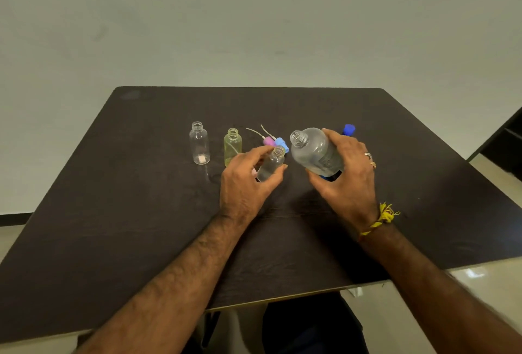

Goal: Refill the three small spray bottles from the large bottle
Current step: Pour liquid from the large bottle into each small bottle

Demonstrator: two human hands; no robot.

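My right hand (348, 175) grips the large clear bottle (313, 151), uncapped and tilted with its mouth toward the left. My left hand (245, 181) holds a small clear bottle (271, 165) with an open neck, leaning toward the large bottle's mouth; the two mouths are a little apart. A small yellowish bottle (232, 146) stands open just left of my left hand. Farther left stands another small clear bottle (199, 143), open too.
Pink (269, 141) and light blue (282, 144) spray tops with dip tubes lie behind my left hand. A dark blue cap (349, 129) sits behind my right hand. All rest on a dark table (141, 212); a pale wall is beyond.
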